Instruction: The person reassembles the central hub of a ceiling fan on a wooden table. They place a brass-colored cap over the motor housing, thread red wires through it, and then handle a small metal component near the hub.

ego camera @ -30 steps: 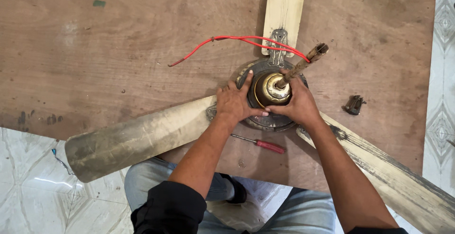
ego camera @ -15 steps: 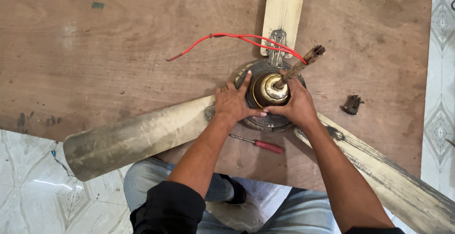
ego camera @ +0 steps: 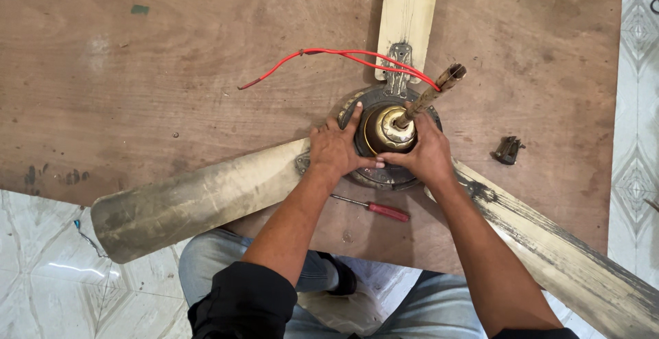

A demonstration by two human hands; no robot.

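A brown plywood board [ego camera: 171,71] carries a ceiling fan with three dusty blades [ego camera: 199,198] reaching past its near and far edges; the motor hub [ego camera: 384,133] sits right of centre. It looks heavy, rigid and grimy, best gripped around the rim. The left hand [ego camera: 334,148] and right hand [ego camera: 427,153] clasp its sides, a red-handled screwdriver [ego camera: 374,208] near the near edge.

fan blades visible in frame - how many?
3. One blade points away from the person, toward the top edge. One blade runs to the lower left, beside the left hand. One blade runs to the lower right, cropped at the corner.
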